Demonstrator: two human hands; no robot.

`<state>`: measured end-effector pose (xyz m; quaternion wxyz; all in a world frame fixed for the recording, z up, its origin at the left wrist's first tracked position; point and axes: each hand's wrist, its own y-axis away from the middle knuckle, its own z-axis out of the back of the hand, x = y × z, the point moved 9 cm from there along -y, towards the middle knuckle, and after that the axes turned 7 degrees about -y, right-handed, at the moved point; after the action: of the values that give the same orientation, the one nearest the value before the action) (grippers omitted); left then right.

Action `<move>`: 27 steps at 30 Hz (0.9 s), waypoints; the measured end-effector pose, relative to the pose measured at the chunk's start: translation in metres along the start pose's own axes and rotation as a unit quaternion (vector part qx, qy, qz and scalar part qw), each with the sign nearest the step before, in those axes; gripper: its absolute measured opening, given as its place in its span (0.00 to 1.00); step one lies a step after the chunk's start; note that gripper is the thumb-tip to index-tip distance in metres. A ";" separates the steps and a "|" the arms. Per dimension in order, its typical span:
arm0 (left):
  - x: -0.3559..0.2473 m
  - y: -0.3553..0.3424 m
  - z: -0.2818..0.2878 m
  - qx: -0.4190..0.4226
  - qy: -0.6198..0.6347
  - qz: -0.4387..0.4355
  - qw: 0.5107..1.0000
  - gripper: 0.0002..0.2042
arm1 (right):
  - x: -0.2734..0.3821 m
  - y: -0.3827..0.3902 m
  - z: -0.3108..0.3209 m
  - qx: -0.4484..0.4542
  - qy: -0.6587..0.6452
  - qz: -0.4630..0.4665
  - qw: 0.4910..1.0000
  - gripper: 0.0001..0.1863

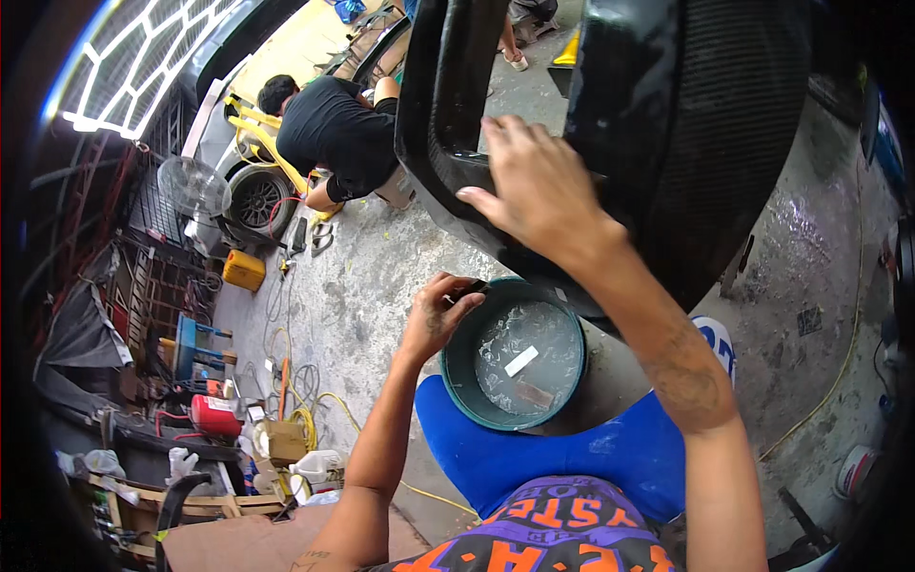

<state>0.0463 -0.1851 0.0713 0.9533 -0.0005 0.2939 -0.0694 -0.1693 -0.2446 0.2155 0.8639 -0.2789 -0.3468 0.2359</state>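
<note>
A large glossy black car body panel (pixel 629 143) with a woven carbon-fibre look fills the upper right. My right hand (pixel 538 186) reaches across to it, palm down and open, fingers stretched out by the edge of an opening in it. At the left rim of a green tub (pixel 446 367), my left hand (pixel 440 310) is closed in a pinch on a small dark piece (pixel 467 291), mostly hidden by the fingers. Cloudy, foamy water (pixel 505 334) fills the tub's bottom. A white rectangular block (pixel 521 360) and a brownish flat piece (pixel 534 395) lie in it.
Ahead on the left, a person in black (pixel 334 133) bends beside a car wheel (pixel 257 198). A yellow jerrycan (pixel 244 271), blue stool (pixel 191 348) and red tank (pixel 215 416) stand along the left. Cables (pixel 305 400) cross the concrete floor (pixel 353 276); a fan (pixel 193 186) stands farther back.
</note>
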 end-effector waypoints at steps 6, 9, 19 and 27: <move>-0.014 0.011 -0.046 0.038 0.030 0.012 0.999 0.15 | 0.017 -0.024 -0.051 0.058 0.159 -0.128 0.977 0.39; -0.012 0.019 -0.054 0.050 0.031 0.014 0.998 0.15 | 0.015 -0.017 -0.058 0.030 0.179 -0.091 0.979 0.29; 0.002 0.024 -0.045 0.070 -0.029 0.057 0.995 0.18 | 0.019 -0.007 -0.040 0.009 0.095 0.016 0.995 0.22; 0.003 0.035 -0.033 0.047 -0.035 0.038 0.998 0.16 | 0.012 -0.017 0.003 -0.009 -0.248 0.062 0.967 0.31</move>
<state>0.0355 -0.1495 0.0408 0.9640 0.0529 0.2563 -0.0469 -0.1604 -0.2489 0.2337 0.7319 -0.2401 -0.5346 0.3477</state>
